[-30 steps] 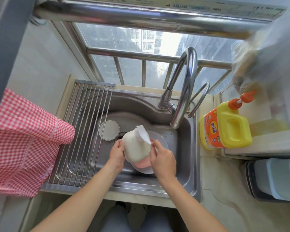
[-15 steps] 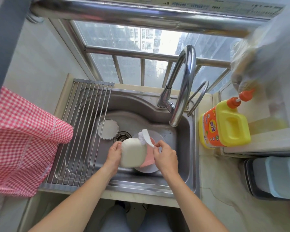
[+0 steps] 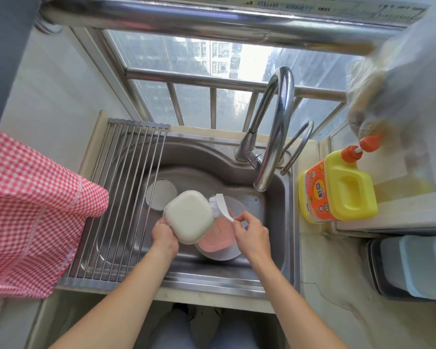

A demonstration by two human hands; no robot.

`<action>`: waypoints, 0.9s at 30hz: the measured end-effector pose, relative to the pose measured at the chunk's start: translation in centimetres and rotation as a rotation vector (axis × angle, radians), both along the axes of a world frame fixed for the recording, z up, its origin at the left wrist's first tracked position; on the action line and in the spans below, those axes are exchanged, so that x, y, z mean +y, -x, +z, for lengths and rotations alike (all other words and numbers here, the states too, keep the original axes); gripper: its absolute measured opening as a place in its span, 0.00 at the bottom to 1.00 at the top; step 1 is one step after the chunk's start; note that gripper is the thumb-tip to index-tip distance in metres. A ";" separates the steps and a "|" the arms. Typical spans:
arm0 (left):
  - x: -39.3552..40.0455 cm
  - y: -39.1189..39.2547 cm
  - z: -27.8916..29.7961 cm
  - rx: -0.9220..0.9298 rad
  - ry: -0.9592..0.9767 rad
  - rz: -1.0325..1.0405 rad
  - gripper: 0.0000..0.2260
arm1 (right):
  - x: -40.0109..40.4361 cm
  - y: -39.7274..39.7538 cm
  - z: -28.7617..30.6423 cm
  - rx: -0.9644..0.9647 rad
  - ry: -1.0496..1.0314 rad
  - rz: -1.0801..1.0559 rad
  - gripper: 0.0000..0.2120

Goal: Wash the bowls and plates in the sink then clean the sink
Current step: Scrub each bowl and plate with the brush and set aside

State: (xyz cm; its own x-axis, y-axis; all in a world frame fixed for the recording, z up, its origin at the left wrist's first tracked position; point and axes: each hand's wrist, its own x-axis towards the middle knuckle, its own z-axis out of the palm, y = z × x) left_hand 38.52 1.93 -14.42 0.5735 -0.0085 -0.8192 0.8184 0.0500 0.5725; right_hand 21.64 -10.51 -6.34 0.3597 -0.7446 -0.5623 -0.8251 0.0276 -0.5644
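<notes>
Brush [image 3: 220,207] scrubs bowl [image 3: 189,216] (upturned).

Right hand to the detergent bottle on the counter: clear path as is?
Probably yes, but not free: the right hand pinches the white brush against the cream bowl. The yellow detergent bottle stands on its side, nothing between, but the brush must go down first.
</notes>
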 end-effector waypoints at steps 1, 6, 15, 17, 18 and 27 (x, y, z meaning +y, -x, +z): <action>-0.1 -0.1 0.1 0.032 0.019 0.071 0.14 | 0.3 0.4 0.0 -0.009 -0.011 0.013 0.06; -1.1 -0.8 -0.1 0.117 0.027 0.249 0.22 | 2.6 1.8 0.7 -0.040 0.034 0.165 0.05; -2.7 1.2 -0.1 0.047 -0.077 -0.082 0.12 | 2.6 -1.3 1.1 -0.069 0.238 0.332 0.05; -2.8 1.9 0.3 -0.080 -0.125 -0.198 0.10 | 1.0 -2.3 0.3 -0.025 0.203 0.271 0.06; -2.5 1.9 0.7 -0.147 -0.133 -0.226 0.10 | 0.2 -2.5 -0.1 0.001 0.182 0.252 0.07; -1.5 -2.7 2.1 -0.977 -0.401 -1.096 0.02 | 0.0 0.1 -2.7 0.133 0.206 0.344 0.07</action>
State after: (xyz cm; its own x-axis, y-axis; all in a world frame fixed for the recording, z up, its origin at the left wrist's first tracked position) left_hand 41.23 0.38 -12.35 0.7340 -0.6531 -0.1862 -0.3485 -0.5975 0.7222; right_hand 21.53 -10.55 -9.03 0.5417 -0.6955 -0.4722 -0.8322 -0.3647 -0.4176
